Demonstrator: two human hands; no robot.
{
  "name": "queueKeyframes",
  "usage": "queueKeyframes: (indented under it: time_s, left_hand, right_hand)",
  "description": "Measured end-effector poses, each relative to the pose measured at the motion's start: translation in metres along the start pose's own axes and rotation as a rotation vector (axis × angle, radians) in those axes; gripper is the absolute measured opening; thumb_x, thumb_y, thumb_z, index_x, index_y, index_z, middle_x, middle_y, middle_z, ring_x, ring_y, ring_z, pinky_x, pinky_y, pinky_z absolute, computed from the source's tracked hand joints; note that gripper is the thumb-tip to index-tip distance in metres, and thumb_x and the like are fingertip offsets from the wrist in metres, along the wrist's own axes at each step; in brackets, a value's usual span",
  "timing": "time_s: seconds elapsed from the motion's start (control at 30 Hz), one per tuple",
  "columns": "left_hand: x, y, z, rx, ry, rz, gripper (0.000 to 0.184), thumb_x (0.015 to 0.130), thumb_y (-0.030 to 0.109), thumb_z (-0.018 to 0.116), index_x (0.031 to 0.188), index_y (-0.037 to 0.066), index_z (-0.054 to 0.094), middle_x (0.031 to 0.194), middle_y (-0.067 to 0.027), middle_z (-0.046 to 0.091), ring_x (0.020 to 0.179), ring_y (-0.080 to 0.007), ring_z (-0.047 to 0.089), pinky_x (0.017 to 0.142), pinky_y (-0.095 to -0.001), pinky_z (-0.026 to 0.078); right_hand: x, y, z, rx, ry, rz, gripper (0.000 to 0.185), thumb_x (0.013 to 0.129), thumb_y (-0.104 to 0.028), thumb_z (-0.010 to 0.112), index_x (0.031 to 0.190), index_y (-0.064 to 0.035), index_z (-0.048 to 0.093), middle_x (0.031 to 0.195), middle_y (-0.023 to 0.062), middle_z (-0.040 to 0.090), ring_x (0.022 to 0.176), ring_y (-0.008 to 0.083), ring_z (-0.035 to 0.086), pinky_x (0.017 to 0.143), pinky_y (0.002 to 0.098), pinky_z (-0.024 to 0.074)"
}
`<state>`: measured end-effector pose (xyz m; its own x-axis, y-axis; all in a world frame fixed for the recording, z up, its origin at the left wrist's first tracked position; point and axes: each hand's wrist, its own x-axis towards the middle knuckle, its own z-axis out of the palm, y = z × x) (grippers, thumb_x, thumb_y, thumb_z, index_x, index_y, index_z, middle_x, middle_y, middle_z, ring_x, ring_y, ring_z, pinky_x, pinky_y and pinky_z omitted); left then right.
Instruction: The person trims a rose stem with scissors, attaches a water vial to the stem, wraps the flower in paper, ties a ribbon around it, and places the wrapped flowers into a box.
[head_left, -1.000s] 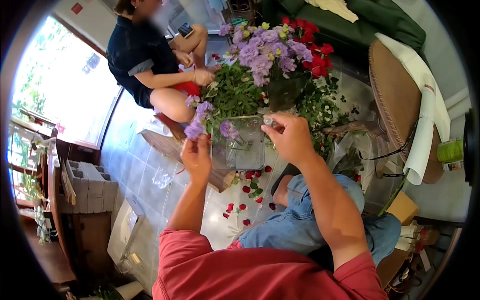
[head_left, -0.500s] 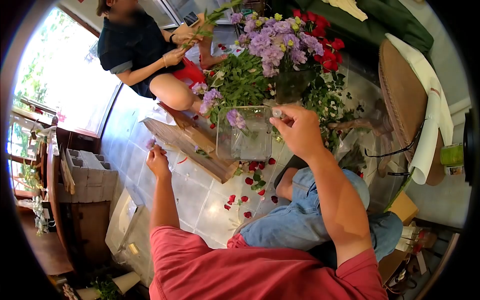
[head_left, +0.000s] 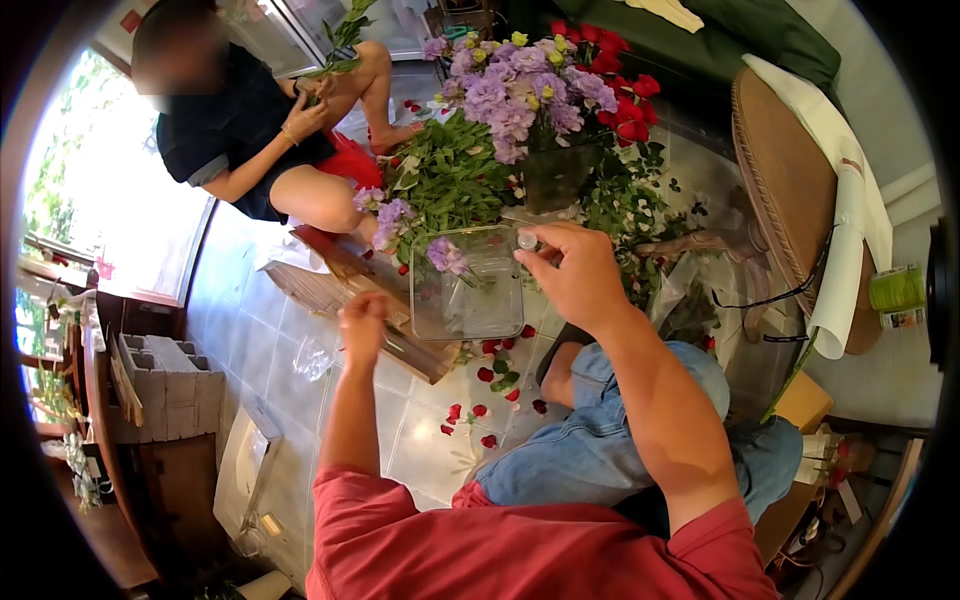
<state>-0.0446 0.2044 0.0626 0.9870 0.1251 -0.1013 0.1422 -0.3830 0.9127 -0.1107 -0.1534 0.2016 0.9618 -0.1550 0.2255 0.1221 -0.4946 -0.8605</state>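
My right hand (head_left: 575, 272) pinches a small clear plastic tube (head_left: 527, 240), its round end showing between thumb and forefinger at the right rim of a clear plastic container (head_left: 468, 322). A cut purple lisianthus (head_left: 447, 256) lies in that container, bloom toward its left side. To the left, my left hand (head_left: 363, 325) hovers over a long cardboard box (head_left: 415, 352). Its fingers look curled but are smeared by motion, and I cannot make out anything in them.
Purple lisianthus (head_left: 510, 105) and red roses (head_left: 630, 105) stand beyond the container, near piled green stems (head_left: 455, 170). Another person (head_left: 235, 120) sits at upper left, handling a leafy stem. A wooden table (head_left: 785, 190) is at right. Red petals (head_left: 485, 375) litter the tiles.
My left hand has moved right, toward the container; the purple flower it held no longer shows in it. My right hand keeps its pinch. The other person's hands and stem have shifted, and the view has turned slightly.
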Motion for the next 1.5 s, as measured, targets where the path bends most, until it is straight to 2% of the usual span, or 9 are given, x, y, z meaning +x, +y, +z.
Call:
queueKeyframes:
  time_s: [0.2, 0.27, 0.4, 0.5, 0.57, 0.8, 0.87, 1.17, 1.5]
  left_hand:
    - [0.004, 0.026, 0.105, 0.747, -0.566, 0.17, 0.025, 0.09, 0.022, 0.074, 0.09, -0.003, 0.073, 0.076, -0.0111, 0.069, 0.064, -0.017, 0.063, 0.058, -0.0333, 0.05]
    - [0.023, 0.017, 0.126, 0.518, -0.773, -0.493, 0.04, 0.089, 0.036, 0.077, 0.096, -0.003, 0.07, 0.074, -0.0106, 0.065, 0.06, -0.0188, 0.06, 0.053, -0.0355, 0.047]
    - [0.025, 0.003, 0.151, 0.337, -0.514, -0.371, 0.046, 0.089, 0.041, 0.078, 0.105, -0.001, 0.067, 0.075, -0.0099, 0.062, 0.056, -0.0193, 0.056, 0.049, -0.0362, 0.044]
    - [0.053, -0.026, 0.168, 0.574, -0.38, -0.509, 0.057, 0.086, 0.041, 0.078, 0.125, 0.001, 0.067, 0.101, -0.0217, 0.073, 0.072, -0.0283, 0.071, 0.065, -0.0407, 0.056]
    - [0.073, -0.081, 0.18, 0.526, -0.14, 0.079, 0.046, 0.088, 0.038, 0.076, 0.119, 0.004, 0.069, 0.103, -0.021, 0.074, 0.077, -0.0334, 0.072, 0.077, -0.045, 0.055]
    - [0.038, 0.028, 0.135, 0.466, -0.288, 0.183, 0.031, 0.091, 0.031, 0.073, 0.101, 0.002, 0.069, 0.101, -0.0189, 0.075, 0.088, -0.0352, 0.072, 0.085, -0.0439, 0.054]
    - [0.023, 0.053, 0.113, 0.329, -0.15, 0.456, 0.024, 0.093, 0.025, 0.072, 0.096, 0.001, 0.07, 0.091, -0.0158, 0.075, 0.084, -0.0303, 0.072, 0.079, -0.0414, 0.054]
    - [0.017, 0.137, 0.026, 0.232, -0.082, 0.226, 0.028, 0.093, 0.024, 0.074, 0.088, -0.004, 0.071, 0.071, -0.0088, 0.068, 0.063, -0.0161, 0.063, 0.06, -0.0339, 0.049]
    - [0.031, 0.155, -0.099, -0.185, -0.067, -0.135, 0.02, 0.097, 0.02, 0.069, 0.089, 0.001, 0.071, 0.062, 0.0038, 0.052, 0.043, -0.003, 0.034, 0.039, -0.0216, 0.022]
  right_hand:
    - [-0.002, -0.006, 0.01, 0.039, -0.034, -0.06, 0.024, 0.086, -0.011, 0.076, 0.108, -0.0026, 0.074, 0.091, 0.0157, 0.072, 0.075, 0.0308, 0.069, 0.069, 0.0395, 0.0542]
    - [-0.004, -0.005, 0.011, 0.048, -0.063, -0.038, 0.025, 0.086, -0.012, 0.076, 0.109, -0.0031, 0.075, 0.091, 0.0152, 0.072, 0.074, 0.0311, 0.069, 0.069, 0.04, 0.0542]
    - [-0.005, -0.004, 0.005, 0.036, -0.06, -0.034, 0.029, 0.086, -0.008, 0.078, 0.113, 0.0018, 0.074, 0.099, 0.0164, 0.075, 0.077, 0.0245, 0.074, 0.069, 0.0331, 0.0565]
    - [-0.006, 0.0, 0.004, 0.034, -0.032, -0.067, 0.029, 0.086, -0.009, 0.078, 0.113, 0.0012, 0.074, 0.1, 0.0167, 0.075, 0.078, 0.0256, 0.074, 0.069, 0.0339, 0.0565]
    - [-0.003, 0.002, 0.003, 0.037, -0.021, -0.094, 0.029, 0.086, -0.01, 0.078, 0.113, 0.0009, 0.074, 0.1, 0.0173, 0.074, 0.078, 0.0261, 0.074, 0.069, 0.0348, 0.056]
    - [0.0, 0.002, -0.003, 0.019, 0.018, -0.105, 0.029, 0.085, -0.011, 0.078, 0.112, 0.0001, 0.074, 0.099, 0.0174, 0.074, 0.076, 0.0272, 0.074, 0.067, 0.0362, 0.0558]
    - [0.0, -0.001, -0.004, 0.038, 0.014, -0.072, 0.018, 0.088, -0.015, 0.073, 0.104, -0.0065, 0.075, 0.095, 0.0156, 0.072, 0.087, 0.0381, 0.069, 0.076, 0.0472, 0.055]
    - [-0.006, -0.003, -0.002, 0.05, -0.001, -0.107, 0.029, 0.085, -0.008, 0.078, 0.113, -0.0002, 0.074, 0.095, 0.0162, 0.074, 0.075, 0.0255, 0.074, 0.068, 0.034, 0.0562]
    - [-0.007, -0.003, -0.001, 0.056, -0.025, -0.036, 0.025, 0.086, -0.012, 0.076, 0.109, -0.0036, 0.075, 0.091, 0.0148, 0.072, 0.079, 0.0317, 0.069, 0.071, 0.0421, 0.0536]
